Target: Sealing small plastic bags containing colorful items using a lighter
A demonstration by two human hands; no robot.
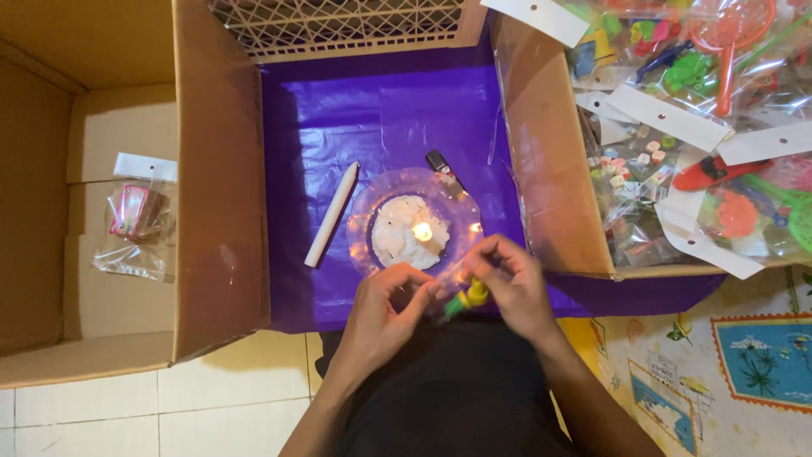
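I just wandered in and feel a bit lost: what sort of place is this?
Probably a home floor used for packing small toys by hand. A cardboard box stands on the tiled floor, bagged plastic toys fill another box, and a lit candle burns on a plate near both hands.

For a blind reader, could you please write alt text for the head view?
Two bare hands, left hand and right hand, hold a small yellow-and-green toy in clear plastic wrap beside a lit candle stub on a clear round plate, over purple sheeting between cardboard boxes.
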